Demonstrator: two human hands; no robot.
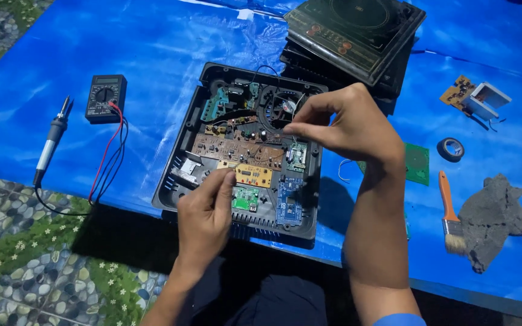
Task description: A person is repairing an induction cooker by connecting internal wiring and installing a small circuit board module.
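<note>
Left hand [205, 212]: lower centre of the frame, fingers loosely curled, index fingertip resting on the yellow-tan rectangular circuit board [250, 175]; nothing gripped.

Right hand [347, 125]: centre of the frame, thumb and forefinger pinched together over the upper right of the casing; whether anything is held between them cannot be told.

Open black plastic appliance casing [179, 163]: centre of the frame, under both hands, lying flat on the table. Contents: a long brown circuit board [228, 149] across its middle, a small green board [246, 198] and a blue board [289, 203] along its lower edge, a round black cooling fan [282, 107] at upper right.

Blue plastic sheet covering the table [164, 42]: fills most of the frame.

Black glass-topped cooker lid with round ring marking [351, 33]: top centre, just above the casing.

Black digital multimeter with red and black leads [105, 98]: left of the casing.

Soldering iron with grey-and-black handle [51, 143]: far left.

Flat green circuit board [417, 163]: right of the right wrist.

Roll of black tape [451, 149]: right of centre.

Orange-handled paintbrush [449, 212]: lower right.

Grey crumpled cloth [492, 218]: beside the paintbrush, lower right.

Small brown board with white block component [475, 96]: upper right.
</note>
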